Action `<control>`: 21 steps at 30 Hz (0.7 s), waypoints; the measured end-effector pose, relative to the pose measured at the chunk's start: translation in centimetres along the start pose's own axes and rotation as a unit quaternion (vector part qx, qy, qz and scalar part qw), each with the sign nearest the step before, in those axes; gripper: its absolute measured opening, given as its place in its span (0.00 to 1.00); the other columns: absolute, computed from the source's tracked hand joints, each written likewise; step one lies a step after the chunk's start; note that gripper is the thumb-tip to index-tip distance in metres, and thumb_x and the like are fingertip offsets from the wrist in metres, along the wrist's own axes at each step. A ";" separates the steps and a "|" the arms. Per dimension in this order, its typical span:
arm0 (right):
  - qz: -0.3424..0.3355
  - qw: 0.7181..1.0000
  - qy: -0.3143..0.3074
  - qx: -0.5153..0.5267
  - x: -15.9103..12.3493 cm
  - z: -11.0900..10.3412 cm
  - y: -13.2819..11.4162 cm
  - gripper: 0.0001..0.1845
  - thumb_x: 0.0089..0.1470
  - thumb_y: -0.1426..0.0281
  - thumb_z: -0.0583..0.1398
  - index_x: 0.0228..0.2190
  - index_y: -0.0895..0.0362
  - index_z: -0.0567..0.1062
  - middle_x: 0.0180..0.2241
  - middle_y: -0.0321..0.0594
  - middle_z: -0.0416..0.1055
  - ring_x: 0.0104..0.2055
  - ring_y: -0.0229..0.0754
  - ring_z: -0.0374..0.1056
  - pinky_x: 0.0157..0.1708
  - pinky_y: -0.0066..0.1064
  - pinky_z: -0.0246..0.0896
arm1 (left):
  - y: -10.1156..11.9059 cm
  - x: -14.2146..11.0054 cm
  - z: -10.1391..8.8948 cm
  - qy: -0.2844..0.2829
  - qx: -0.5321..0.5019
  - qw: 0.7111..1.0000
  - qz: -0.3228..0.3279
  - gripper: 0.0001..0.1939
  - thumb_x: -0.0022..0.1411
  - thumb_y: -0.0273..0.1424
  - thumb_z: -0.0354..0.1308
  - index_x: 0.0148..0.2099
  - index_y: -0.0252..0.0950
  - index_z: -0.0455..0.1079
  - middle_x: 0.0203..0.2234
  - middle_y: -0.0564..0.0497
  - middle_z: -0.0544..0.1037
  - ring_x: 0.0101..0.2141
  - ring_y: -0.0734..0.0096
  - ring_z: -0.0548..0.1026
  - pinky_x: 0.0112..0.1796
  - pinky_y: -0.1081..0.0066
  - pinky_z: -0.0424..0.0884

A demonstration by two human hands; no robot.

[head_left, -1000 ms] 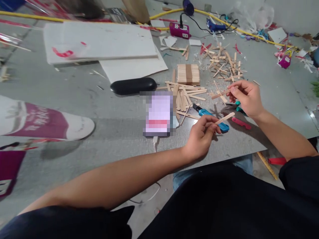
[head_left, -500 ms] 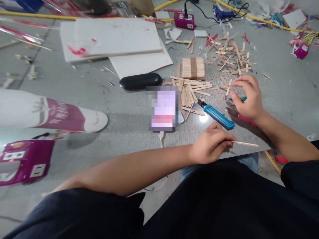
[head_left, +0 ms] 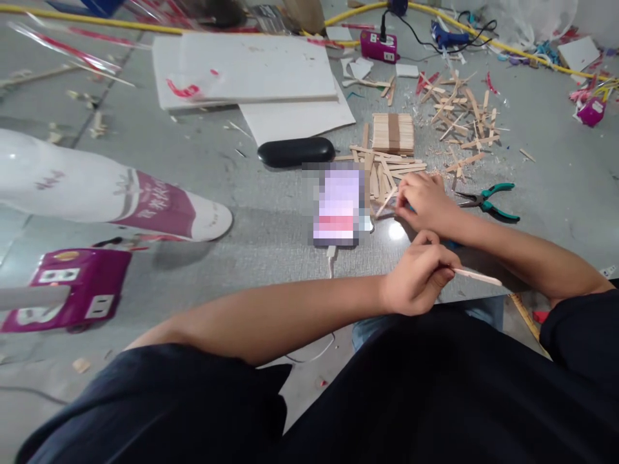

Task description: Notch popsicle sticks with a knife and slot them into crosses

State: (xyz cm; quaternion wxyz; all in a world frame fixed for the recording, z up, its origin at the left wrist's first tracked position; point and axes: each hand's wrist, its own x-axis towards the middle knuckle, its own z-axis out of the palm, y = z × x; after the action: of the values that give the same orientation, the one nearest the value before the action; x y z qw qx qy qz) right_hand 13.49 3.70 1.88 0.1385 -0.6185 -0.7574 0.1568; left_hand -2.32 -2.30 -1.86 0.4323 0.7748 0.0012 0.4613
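My left hand (head_left: 418, 274) is closed in a pinch on a thin wooden craft stick (head_left: 478, 276) that points right, just above the table's near edge. My right hand (head_left: 424, 201) reaches across above it, fingers curled down over the front end of a blue utility knife (head_left: 410, 207), which is mostly hidden under the hand and forearm. It touches the edge of a loose pile of craft sticks (head_left: 382, 169). A neat stack of sticks (head_left: 393, 132) lies just behind the pile.
A phone (head_left: 338, 203) on a cable lies left of my hands, with a black case (head_left: 296, 151) behind it. Green-handled pliers (head_left: 488, 198) lie to the right, and cut stick scraps (head_left: 461, 113) behind. White boards (head_left: 251, 67) sit at the back, a purple power strip (head_left: 68, 293) at left.
My right hand let go of its stick piece, then moved left from the pliers onto the blue knife. My left hand drew its stick back to the table's near edge.
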 end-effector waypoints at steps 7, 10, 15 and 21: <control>-0.013 0.870 0.009 0.493 -4.3 -6.2 4.1 0.25 0.64 0.49 0.76 0.35 0.51 0.73 0.30 0.33 0.74 0.31 0.39 0.67 0.34 0.35 0.68 | -0.1 -0.3 0.7 0.124 -0.075 0.965 -0.219 0.18 0.86 0.51 0.54 0.50 0.43 0.69 0.32 0.54 0.73 0.29 0.69 0.68 0.31 0.66 0.67; 0.002 0.793 -0.028 0.608 -7.2 -7.5 4.0 0.25 0.62 0.52 0.79 0.36 0.53 0.74 0.27 0.31 0.71 0.27 0.34 0.64 0.28 0.28 0.62 | -0.9 0.0 0.9 0.170 -0.104 0.940 -0.278 0.20 0.85 0.54 0.57 0.50 0.43 0.70 0.27 0.59 0.66 0.24 0.74 0.60 0.26 0.69 0.60; 0.041 0.730 -0.070 0.678 -9.7 -6.2 3.5 0.23 0.64 0.55 0.78 0.35 0.56 0.76 0.26 0.32 0.74 0.24 0.30 0.63 0.27 0.25 0.61 | -1.2 0.5 0.6 0.205 -0.085 0.938 -0.266 0.21 0.82 0.54 0.63 0.47 0.41 0.75 0.27 0.58 0.71 0.23 0.77 0.63 0.26 0.72 0.64; 0.030 0.709 -0.104 0.697 -10.0 -4.8 3.5 0.18 0.67 0.60 0.77 0.38 0.57 0.78 0.27 0.33 0.77 0.25 0.31 0.68 0.24 0.22 0.61 | 0.1 0.6 0.1 0.187 -0.064 0.948 -0.251 0.16 0.83 0.45 0.64 0.45 0.39 0.77 0.28 0.56 0.76 0.24 0.77 0.68 0.25 0.75 0.65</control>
State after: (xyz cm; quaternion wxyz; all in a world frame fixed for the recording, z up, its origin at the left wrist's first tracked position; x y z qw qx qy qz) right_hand 20.57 -5.12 4.68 0.4452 -0.3486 -0.4236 0.7077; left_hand -1.93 -2.19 -1.42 0.5748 0.6199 0.2469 0.4737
